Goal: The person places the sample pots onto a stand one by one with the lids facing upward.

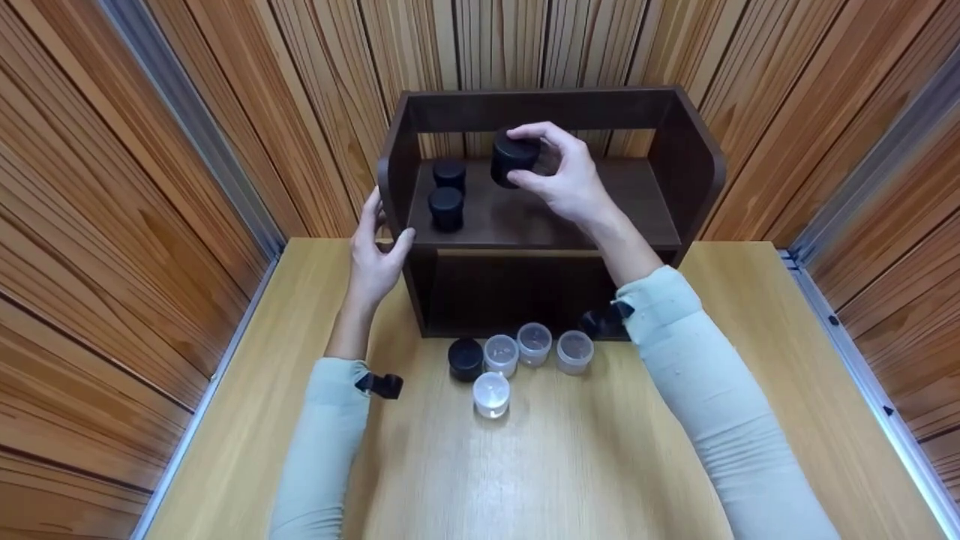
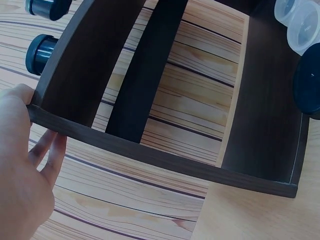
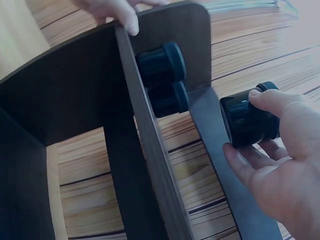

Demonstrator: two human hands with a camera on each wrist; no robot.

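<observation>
Above the upper shelf of a dark brown rack (image 1: 555, 214), my right hand (image 1: 574, 176) grips a black lidded jar (image 1: 513, 159) between thumb and fingers. The right wrist view shows the same black jar (image 3: 248, 117) held off the shelf board. Two more black jars, one (image 1: 449, 174) behind the other (image 1: 446, 209), stand at the left end of that shelf. My left hand (image 1: 375, 259) holds the rack's left side panel, thumb at the front edge and fingers around the outside. In the left wrist view, that hand (image 2: 30, 165) grips the panel's corner near the shelf.
In front of the rack on the wooden table (image 1: 480, 480) stand a black jar (image 1: 466, 360) and several translucent jars, one (image 1: 491, 395) nearer me than the others. The rack's lower compartment (image 1: 517, 296) faces me. Wood-patterned walls (image 1: 150, 187) enclose the table.
</observation>
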